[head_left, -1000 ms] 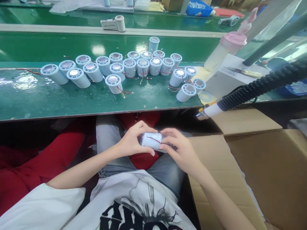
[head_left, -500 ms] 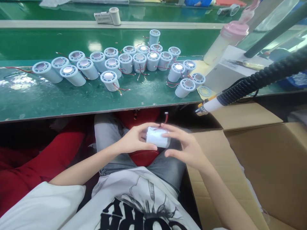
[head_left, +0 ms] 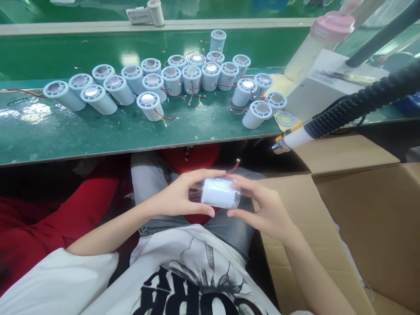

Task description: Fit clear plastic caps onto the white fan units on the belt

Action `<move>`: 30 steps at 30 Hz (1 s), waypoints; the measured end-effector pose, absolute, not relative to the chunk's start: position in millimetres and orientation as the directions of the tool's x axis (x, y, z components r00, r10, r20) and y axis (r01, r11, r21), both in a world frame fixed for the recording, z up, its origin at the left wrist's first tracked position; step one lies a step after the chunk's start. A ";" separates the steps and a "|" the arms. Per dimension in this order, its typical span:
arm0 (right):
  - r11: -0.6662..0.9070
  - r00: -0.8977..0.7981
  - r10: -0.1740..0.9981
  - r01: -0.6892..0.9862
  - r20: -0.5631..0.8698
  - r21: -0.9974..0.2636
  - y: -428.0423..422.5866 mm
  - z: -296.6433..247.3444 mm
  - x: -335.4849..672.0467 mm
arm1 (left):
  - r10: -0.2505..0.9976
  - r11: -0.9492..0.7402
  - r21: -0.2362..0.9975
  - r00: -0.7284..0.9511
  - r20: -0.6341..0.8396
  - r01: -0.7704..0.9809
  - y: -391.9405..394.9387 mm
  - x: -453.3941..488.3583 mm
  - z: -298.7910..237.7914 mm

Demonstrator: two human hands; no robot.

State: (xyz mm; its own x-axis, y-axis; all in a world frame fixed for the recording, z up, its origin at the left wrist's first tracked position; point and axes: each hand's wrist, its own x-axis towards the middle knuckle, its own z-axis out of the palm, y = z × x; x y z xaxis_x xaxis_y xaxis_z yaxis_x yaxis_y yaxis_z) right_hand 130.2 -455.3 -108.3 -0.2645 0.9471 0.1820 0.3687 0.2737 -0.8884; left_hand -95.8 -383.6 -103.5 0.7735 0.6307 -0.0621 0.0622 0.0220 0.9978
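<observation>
Above my lap, a light-blue cylinder with a clear outer layer (head_left: 219,193) lies sideways between my two hands. My left hand (head_left: 183,192) grips its left end, thumb below and fingers over the top. On the other end, my right hand (head_left: 262,201) has its fingers on the upper edge and its thumb at the lower edge. A short red wire with a white plug (head_left: 236,165) sticks up behind the cylinder. Several similar light-blue cylinders (head_left: 171,81) stand on the green bench (head_left: 108,140), many trailing thin red wires.
An open cardboard box (head_left: 295,245) is at my right. Over its flap hangs a black ribbed hose (head_left: 357,105) with a metal tip. A pink-topped bottle (head_left: 315,43) and a grey-white box (head_left: 315,87) stand at the bench's right. Red cloth (head_left: 82,210) lies at left.
My right hand has closed in on the right end of the cylinder, its thumb now at the lower edge. The cylinder has shifted slightly right, and the wire leans further right.
</observation>
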 end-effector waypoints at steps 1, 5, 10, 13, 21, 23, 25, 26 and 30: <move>0.256 -0.264 0.950 0.354 0.167 -0.899 -455.9 -107.2 130.3 | 0.622 0.000 0.999 0.782 -0.040 0.051 -383.9 -95.8 -102.7; 0.183 -0.263 0.959 0.307 0.102 -0.934 -457.7 -102.4 131.3 | 0.595 -0.038 0.999 0.803 -0.001 0.030 -385.1 -96.0 -99.8; 0.137 -0.251 0.966 0.268 0.068 -0.954 -459.1 -99.2 131.2 | 0.589 0.009 0.999 0.807 -0.032 0.033 -386.7 -96.3 -97.2; 0.183 -0.246 0.962 0.276 0.114 -0.944 -460.9 -98.7 129.6 | 0.587 0.047 0.998 0.807 -0.055 0.034 -387.4 -97.3 -96.5; 0.333 -0.256 0.935 0.401 0.245 -0.853 -467.1 -98.1 128.9 | 0.601 -0.019 0.999 0.799 -0.014 0.031 -389.0 -100.9 -97.4; 0.325 -0.255 0.937 0.389 0.239 -0.862 -467.5 -97.2 129.1 | 0.598 -0.026 0.999 0.802 -0.012 0.035 -389.3 -101.0 -96.9; 0.288 -0.244 0.947 0.356 0.210 -0.889 -467.5 -96.3 129.0 | 0.594 -0.034 0.998 0.805 -0.016 0.044 -389.3 -101.0 -96.3; 0.267 -0.238 0.952 0.340 0.192 -0.901 -467.5 -95.9 128.9 | 0.593 -0.047 0.998 0.805 -0.014 0.051 -389.2 -101.1 -96.1; 0.201 -0.226 0.965 0.317 0.132 -0.927 -467.7 -95.8 128.6 | 0.590 -0.166 0.983 0.806 0.039 0.073 -387.6 -102.3 -96.6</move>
